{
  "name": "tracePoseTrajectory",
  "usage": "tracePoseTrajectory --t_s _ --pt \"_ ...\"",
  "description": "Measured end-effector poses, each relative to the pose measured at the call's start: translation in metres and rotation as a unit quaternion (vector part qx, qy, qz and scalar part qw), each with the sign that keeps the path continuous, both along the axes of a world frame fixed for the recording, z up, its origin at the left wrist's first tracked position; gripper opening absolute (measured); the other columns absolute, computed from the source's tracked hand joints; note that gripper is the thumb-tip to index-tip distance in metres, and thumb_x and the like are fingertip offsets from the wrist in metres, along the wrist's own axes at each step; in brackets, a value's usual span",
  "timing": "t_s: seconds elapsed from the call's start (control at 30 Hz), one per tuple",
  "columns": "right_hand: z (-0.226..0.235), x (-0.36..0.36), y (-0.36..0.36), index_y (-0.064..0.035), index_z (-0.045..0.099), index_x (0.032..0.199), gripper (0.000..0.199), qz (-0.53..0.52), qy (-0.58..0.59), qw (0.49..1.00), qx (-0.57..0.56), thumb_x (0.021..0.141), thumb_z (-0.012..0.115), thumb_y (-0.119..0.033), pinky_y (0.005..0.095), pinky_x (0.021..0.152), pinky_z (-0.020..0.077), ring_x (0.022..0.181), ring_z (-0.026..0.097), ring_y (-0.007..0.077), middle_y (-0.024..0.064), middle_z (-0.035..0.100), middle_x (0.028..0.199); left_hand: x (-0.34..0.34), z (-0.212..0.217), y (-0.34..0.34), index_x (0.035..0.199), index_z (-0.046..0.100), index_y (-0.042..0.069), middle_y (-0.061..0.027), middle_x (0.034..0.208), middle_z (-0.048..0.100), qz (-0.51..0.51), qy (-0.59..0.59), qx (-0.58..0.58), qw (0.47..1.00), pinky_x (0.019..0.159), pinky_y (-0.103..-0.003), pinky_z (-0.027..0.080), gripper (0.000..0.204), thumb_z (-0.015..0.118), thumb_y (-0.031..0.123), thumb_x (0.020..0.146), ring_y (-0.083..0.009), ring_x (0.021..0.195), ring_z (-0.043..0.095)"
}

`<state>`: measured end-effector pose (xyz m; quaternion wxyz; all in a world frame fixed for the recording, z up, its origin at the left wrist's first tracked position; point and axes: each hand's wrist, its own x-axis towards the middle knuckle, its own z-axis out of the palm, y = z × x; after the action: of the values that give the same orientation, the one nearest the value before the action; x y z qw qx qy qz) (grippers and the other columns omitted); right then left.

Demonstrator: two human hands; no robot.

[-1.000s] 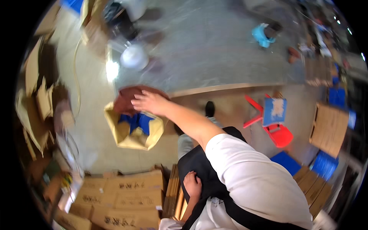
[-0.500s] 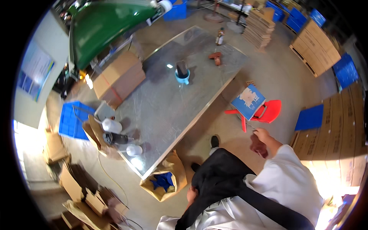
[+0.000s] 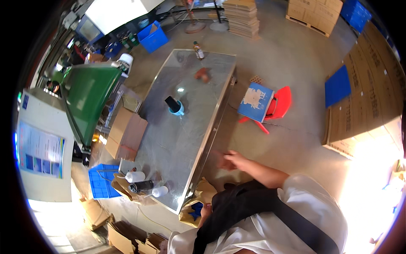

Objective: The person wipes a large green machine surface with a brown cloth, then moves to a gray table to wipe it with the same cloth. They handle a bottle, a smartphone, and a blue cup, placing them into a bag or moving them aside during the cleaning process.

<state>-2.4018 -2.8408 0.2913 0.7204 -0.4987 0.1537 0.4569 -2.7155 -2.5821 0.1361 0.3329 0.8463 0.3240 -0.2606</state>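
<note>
My right hand (image 3: 233,161) reaches out in front of my body, low beside the near long edge of the metal-topped table (image 3: 169,139). It is closed on a reddish-brown cloth (image 3: 220,160), which motion smears. My left hand (image 3: 206,210) hangs at my left side by the black apron (image 3: 237,203), next to an open brown paper bag (image 3: 205,191) with blue stuff inside. Its fingers are mostly hidden. On the table, a light-blue mug (image 3: 179,111) has a dark block-like thing (image 3: 171,103) standing in it. Farther off lies a reddish-brown object (image 3: 202,75) of unclear kind.
White bottles (image 3: 135,177) and a black bottle (image 3: 141,186) are at the table's left end; a drink bottle (image 3: 198,51) stands at the far end. A red chair (image 3: 281,103) bears a blue box (image 3: 256,101). Stacked cartons (image 3: 368,93) line the right. A green conveyor (image 3: 91,97) is left.
My right hand has swung left with the cloth, from near the red chair toward the table edge. My view has turned, showing more of the left side. My left hand stays by my side.
</note>
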Motion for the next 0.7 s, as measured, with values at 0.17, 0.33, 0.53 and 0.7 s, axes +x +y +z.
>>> tracePoseTrajectory --t_s 0.17,0.33,0.53,0.7 --pt "-0.015 0.003 0.060 -0.0064 0.028 0.148 0.069 0.073 -0.325 0.930 -0.153 0.091 0.061 -0.027 0.0381 0.109 0.0359 0.135 0.042 0.0327 0.0178 0.040 0.149 0.055 0.022 -0.049 0.109 0.065 0.012 -0.0150 0.092 0.069 -0.004 -0.126 -0.094 0.988 0.072 -0.040 0.052 0.032 0.054 0.034 0.089 -0.0300 0.080 0.067" --pt "-0.116 -0.051 -0.113 -0.0166 0.037 0.147 0.060 0.315 -0.370 0.856 -0.178 0.094 0.056 -0.036 0.0435 0.106 0.0389 0.130 0.047 0.0336 0.0166 0.049 0.142 0.071 0.052 -0.100 0.109 0.065 0.010 -0.0126 0.091 0.069 -0.010 -0.037 -0.127 0.991 0.071 -0.038 0.052 0.031 0.055 0.031 0.088 -0.0256 0.077 0.067" --pt "-0.177 -0.156 -0.504 -0.0093 0.054 0.134 0.046 0.058 0.059 0.756 -0.649 0.091 0.052 -0.026 0.0464 0.096 0.0492 0.121 0.057 0.0325 0.0186 0.058 0.130 0.154 0.040 -0.126 0.109 0.064 0.008 -0.0115 0.092 0.069 -0.269 0.069 -0.031 0.960 0.070 -0.037 0.053 0.030 0.057 0.027 0.087 -0.0237 0.076 0.067" --pt "-0.111 -0.217 -0.649 -0.0057 0.062 0.114 0.028 -0.419 0.011 0.679 -0.602 0.093 0.058 -0.024 0.0327 0.067 0.0529 0.079 0.063 0.0183 0.0089 0.066 0.094 0.237 0.044 -0.152 0.109 0.063 0.005 -0.0105 0.092 0.068 -0.375 0.120 0.046 0.918 0.070 -0.036 0.053 0.029 0.058 0.024 0.087 -0.0221 0.076 0.066"
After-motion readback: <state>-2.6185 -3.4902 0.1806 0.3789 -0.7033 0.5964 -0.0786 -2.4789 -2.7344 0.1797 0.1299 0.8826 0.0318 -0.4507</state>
